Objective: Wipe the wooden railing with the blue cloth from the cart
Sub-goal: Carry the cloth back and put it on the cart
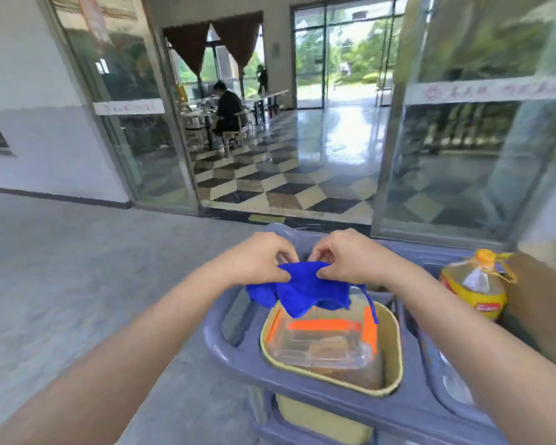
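Note:
A bright blue cloth (305, 289) hangs in the air above the grey-blue plastic cart (238, 351). My left hand (257, 258) pinches its upper edge on the left, and my right hand (347, 256) pinches the same edge on the right. The cloth droops below both hands, with a thin blue loop dangling at its right side. No wooden railing shows in this view.
In the cart sits a yellow bin (395, 358) holding a clear box with orange clips (321, 342). A yellow oil bottle (477, 284) stands at the right. Ahead, glass doors (132, 123) flank an open doorway to a checkered floor, where a person (227, 112) sits at a table.

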